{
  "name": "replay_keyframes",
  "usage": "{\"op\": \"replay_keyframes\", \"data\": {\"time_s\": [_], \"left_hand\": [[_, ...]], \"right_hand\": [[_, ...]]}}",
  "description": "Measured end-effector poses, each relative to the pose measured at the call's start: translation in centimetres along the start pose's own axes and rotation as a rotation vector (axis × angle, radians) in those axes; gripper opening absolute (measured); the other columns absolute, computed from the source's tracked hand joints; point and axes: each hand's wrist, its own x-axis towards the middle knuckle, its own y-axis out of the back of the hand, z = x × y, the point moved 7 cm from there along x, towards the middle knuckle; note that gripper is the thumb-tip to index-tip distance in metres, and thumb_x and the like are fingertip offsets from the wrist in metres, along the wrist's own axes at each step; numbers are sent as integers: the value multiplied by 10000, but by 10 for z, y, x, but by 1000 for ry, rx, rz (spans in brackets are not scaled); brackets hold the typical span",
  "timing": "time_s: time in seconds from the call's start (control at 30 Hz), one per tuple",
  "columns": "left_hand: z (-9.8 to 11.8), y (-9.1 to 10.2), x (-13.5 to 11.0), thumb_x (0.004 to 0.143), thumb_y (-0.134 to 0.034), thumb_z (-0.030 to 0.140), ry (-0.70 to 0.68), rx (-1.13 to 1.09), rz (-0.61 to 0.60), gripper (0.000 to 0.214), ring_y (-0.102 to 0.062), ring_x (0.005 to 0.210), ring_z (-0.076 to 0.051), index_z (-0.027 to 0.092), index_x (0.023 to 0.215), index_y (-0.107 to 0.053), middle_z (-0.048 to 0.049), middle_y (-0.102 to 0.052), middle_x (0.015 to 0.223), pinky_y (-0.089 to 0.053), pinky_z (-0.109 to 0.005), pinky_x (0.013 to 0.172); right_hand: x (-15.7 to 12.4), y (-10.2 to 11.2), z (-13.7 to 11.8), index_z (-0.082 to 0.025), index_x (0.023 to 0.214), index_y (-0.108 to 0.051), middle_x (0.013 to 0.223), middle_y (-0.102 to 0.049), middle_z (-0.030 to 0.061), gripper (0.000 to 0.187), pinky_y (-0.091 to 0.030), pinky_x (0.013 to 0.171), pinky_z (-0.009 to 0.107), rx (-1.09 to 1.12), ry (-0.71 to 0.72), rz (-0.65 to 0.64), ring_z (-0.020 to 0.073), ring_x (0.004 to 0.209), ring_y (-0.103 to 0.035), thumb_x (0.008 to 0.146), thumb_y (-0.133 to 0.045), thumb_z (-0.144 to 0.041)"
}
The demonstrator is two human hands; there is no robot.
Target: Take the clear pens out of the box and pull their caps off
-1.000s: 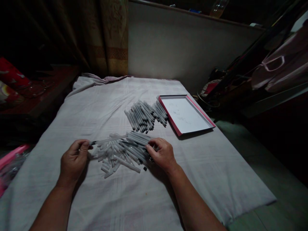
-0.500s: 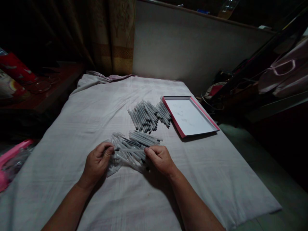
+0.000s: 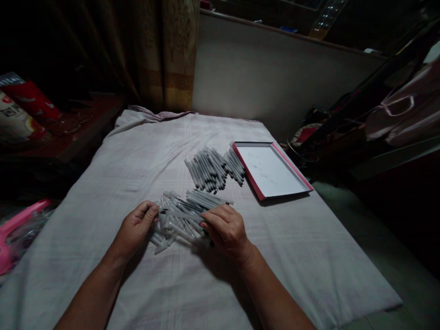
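Observation:
A translucent pen (image 3: 182, 214) stretches between my two hands above a loose heap. My left hand (image 3: 135, 227) pinches its dark end, and my right hand (image 3: 227, 229) has its fingers closed around the other end. Right under them lies the heap of clear pen parts and caps (image 3: 172, 231), some with dark refills; my right hand partly covers it. Just behind, a small row of pens (image 3: 208, 198) lies sideways. Farther back are a stacked bunch of pens (image 3: 205, 167) and a smaller bunch (image 3: 234, 166), their dark ends toward me.
A shallow tray-like box (image 3: 256, 176) with pink sides and a white inside lies right of the bunches. Everything rests on a pale checked cloth (image 3: 154, 293). A pink-rimmed object (image 3: 24, 220) stands at the left edge, and a dark red side table (image 3: 99, 110) beyond it.
My right hand has turned over, its back now more upward, with its fingers around the pen's end. My left hand keeps its pinch. The view has shifted slightly.

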Motion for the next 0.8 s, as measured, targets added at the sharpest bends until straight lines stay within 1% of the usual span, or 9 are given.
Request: {"op": "replay_keyframes", "data": {"time_s": [0.1, 0.17, 0.3, 0.43, 0.53, 0.6, 0.7, 0.77, 0.8], "left_hand": [[-1, 3, 0, 632, -682, 802, 15, -5, -5, 602, -469, 555, -122, 212, 694, -580, 37, -516, 597, -413, -236, 532], [3, 7, 0, 660, -673, 780, -38, 38, 30, 568, -494, 580, -138, 220, 706, -591, 27, -540, 616, -426, -249, 551], [12, 12, -1, 735, -642, 711, -174, 104, 77, 476, -558, 656, -176, 236, 730, -606, 3, -593, 670, -474, -288, 642], [16, 12, -5, 775, -623, 650, -225, 117, 83, 413, -587, 690, -186, 239, 743, -606, 0, -608, 686, -484, -296, 694], [14, 10, -5, 778, -614, 648, -207, 143, 82, 417, -569, 664, -174, 233, 746, -607, 11, -591, 671, -468, -281, 667], [11, 8, -5, 764, -612, 679, -184, 141, 85, 454, -548, 638, -161, 226, 737, -603, 20, -573, 655, -455, -270, 639], [5, 2, -2, 716, -622, 747, -116, 91, 58, 531, -517, 603, -146, 217, 728, -590, 29, -552, 631, -439, -257, 594], [2, -1, -1, 693, -624, 779, -66, 54, 35, 568, -510, 589, -142, 213, 736, -587, 31, -549, 626, -432, -253, 570], [2, 0, -2, 690, -622, 787, -57, 48, 36, 577, -514, 590, -143, 213, 740, -589, 29, -552, 628, -434, -253, 568]], "right_hand": [[0, -5, 5, -179, 1009, -718, 861, -767, 93, 194, -522, 740, 317, 60, -68, -55, 192, 764, -683, 1003, -550, -274], [-1, -13, 15, -181, 975, -728, 828, -763, 77, 224, -514, 715, 296, 152, -242, -158, 187, 752, -691, 998, -545, -309], [-10, -33, 32, -180, 727, -684, 640, -682, 17, 433, -442, 587, 230, 387, -654, -388, 141, 603, -633, 1013, -468, -423], [-16, -45, 30, -182, 602, -592, 550, -592, -11, 520, -390, 543, 214, 518, -799, -516, 115, 527, -545, 1009, -450, -473], [-13, -40, 30, -186, 603, -583, 547, -583, -15, 480, -369, 548, 221, 351, -722, -505, 116, 536, -536, 1007, -482, -425], [-6, -31, 27, -187, 632, -606, 587, -618, 2, 444, -375, 574, 235, 149, -558, -432, 126, 569, -551, 1008, -506, -402], [2, -20, 17, -188, 687, -640, 647, -665, 46, 413, -414, 635, 264, -108, -221, -317, 156, 624, -576, 1022, -510, -392], [4, -17, 12, -191, 719, -650, 670, -678, 62, 392, -443, 669, 281, -170, -71, -277, 172, 644, -588, 1029, -507, -383], [5, -16, 12, -193, 734, -656, 684, -684, 65, 373, -456, 683, 286, -166, -50, -265, 178, 656, -597, 1025, -520, -383]]}}
